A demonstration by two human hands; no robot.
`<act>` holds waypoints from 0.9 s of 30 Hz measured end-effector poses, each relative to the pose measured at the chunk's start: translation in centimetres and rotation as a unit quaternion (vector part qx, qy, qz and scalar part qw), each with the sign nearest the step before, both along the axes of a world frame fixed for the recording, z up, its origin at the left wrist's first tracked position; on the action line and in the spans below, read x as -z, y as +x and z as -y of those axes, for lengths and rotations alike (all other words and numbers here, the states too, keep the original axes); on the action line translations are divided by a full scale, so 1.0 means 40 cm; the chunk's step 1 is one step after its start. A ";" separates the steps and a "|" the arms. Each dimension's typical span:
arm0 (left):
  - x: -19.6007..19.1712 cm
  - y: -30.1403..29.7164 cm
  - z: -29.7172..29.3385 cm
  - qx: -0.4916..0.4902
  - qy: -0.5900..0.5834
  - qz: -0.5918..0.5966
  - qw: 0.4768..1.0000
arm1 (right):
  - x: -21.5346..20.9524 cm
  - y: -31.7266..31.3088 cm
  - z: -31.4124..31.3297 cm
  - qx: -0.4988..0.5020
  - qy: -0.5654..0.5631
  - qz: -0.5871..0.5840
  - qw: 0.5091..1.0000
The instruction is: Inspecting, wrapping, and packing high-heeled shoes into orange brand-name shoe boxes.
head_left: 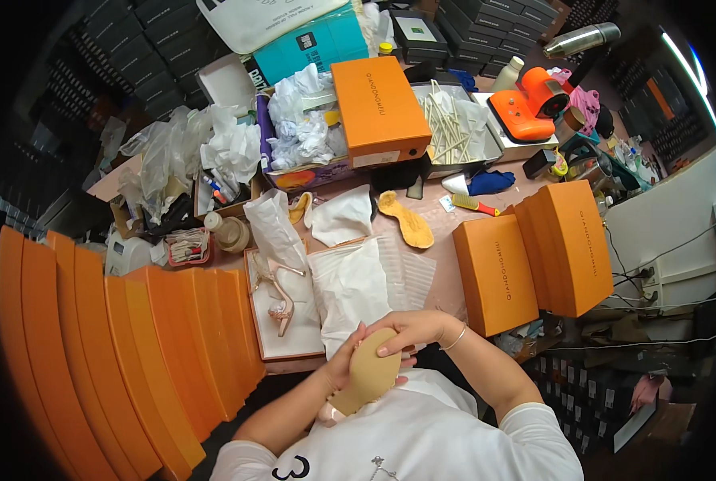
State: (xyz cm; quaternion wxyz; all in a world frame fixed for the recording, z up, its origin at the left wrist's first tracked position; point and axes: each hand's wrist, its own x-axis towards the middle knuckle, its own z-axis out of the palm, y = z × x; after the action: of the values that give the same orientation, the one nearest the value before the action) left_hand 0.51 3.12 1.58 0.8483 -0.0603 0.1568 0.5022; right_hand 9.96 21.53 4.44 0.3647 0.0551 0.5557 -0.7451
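Observation:
Close to my chest I hold a high-heeled sandal with its tan sole [372, 370] facing up. My left hand [343, 362] is wrapped along the sole's left edge. My right hand [412, 330] closes over the front end, its thumb lying on the sole. Much of the sandal's upper is hidden beneath. Just ahead, a pinkish strappy heeled sandal [280, 309] lies in an open white-lined shoebox [290, 346]. White tissue paper [346, 284] spreads over the box's right side, near my hands.
Orange shoeboxes [161, 321] are stacked at the left, and more orange boxes [498, 276] stand at the right. Beyond lie a yellow insole [407, 220], a brush [476, 205], a box of white sticks [452, 128] and an orange machine [526, 108]. Plastic bags [186, 148] crowd the far left.

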 end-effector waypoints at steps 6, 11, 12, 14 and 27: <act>0.056 -0.005 0.033 -0.176 -0.014 0.099 0.979 | 0.111 0.058 -0.208 0.328 0.488 -0.114 0.801; 0.061 -0.049 0.026 -0.201 -0.083 0.025 0.976 | 0.246 -0.087 -0.319 0.322 0.594 -0.176 0.716; 0.066 -0.054 0.027 -0.205 -0.087 0.015 0.975 | 0.229 -0.139 -0.315 0.340 0.569 -0.198 0.721; 0.076 -0.060 0.038 -0.207 -0.101 -0.002 0.973 | 0.187 -0.238 -0.288 0.377 0.519 -0.234 0.731; 0.066 -0.070 0.194 -0.355 -0.145 -0.041 0.923 | 0.339 -0.603 -0.196 0.387 0.529 -0.318 0.685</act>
State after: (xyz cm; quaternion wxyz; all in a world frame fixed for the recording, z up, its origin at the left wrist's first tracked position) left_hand -2.27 -4.63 -1.07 0.5893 -0.2139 0.2310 0.7441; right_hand -14.17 29.37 -9.13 -0.2447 0.2088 0.8692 -0.3754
